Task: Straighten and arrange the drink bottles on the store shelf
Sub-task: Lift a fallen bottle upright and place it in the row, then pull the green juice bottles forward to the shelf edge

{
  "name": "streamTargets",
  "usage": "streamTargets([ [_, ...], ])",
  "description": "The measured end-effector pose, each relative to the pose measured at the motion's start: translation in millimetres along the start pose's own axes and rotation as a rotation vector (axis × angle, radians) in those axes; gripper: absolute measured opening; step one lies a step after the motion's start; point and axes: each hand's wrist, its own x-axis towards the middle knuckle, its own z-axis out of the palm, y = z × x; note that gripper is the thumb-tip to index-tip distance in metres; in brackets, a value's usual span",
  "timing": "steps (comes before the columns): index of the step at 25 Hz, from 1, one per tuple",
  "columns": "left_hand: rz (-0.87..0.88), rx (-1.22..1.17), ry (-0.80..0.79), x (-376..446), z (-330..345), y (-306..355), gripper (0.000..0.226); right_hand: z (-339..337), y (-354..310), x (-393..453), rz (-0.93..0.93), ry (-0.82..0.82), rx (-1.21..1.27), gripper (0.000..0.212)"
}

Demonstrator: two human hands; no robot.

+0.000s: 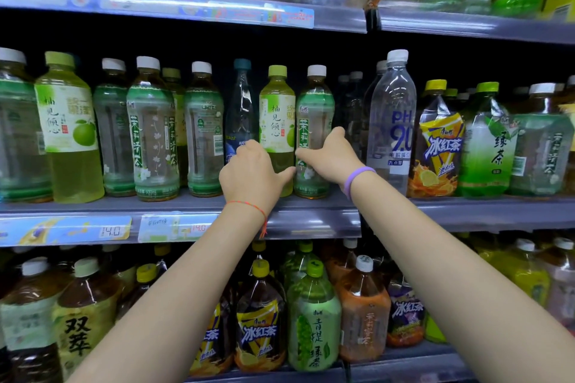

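Observation:
On the middle shelf (314, 218) stands a row of upright drink bottles. My left hand (252, 176) is wrapped around the lower part of a yellow-green pomelo drink bottle (277, 115) with a green cap, thumb across its front. My right hand (331, 154) grips the neighbouring jasmine tea bottle (314, 102), which has a white cap and a green label; the thumb lies across the label and the fingers reach behind it. The two bottles stand side by side, almost touching. Both hands hide the bottles' lower labels.
A dark blue bottle (241, 102) stands just left of my left hand. A tall clear pH 9.0 water bottle (393, 121) is right of my right hand, then an iced tea bottle (438, 146) and a green tea bottle (485, 146). Packed shelves run above and below.

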Motion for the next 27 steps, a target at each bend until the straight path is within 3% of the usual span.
streamTargets([
  [7, 0.051, -0.041, -0.078, -5.4, -2.0, 8.1, 0.060, 0.2, 9.2, -11.2, 0.002, 0.060, -0.071, 0.053],
  [13, 0.026, -0.403, -0.290, 1.4, 5.2, 14.7, 0.031, -1.5, 17.1, -18.5, -0.043, 0.088, -0.106, 0.052],
  [17, -0.003, -0.513, -0.370, 12.3, 5.4, 16.8, 0.047, -1.5, 18.3, -21.5, -0.049, 0.093, -0.080, 0.051],
  [22, -0.125, -0.844, -0.418, 34.8, 10.5, 28.8, 0.075, 3.1, 16.3, -22.2, -0.075, 0.143, -0.092, 0.052],
  [27, -0.040, -0.761, -0.390, 32.2, 11.3, 28.1, 0.064, 7.9, 20.0, -15.9, -0.024, 0.180, -0.126, 0.055],
])
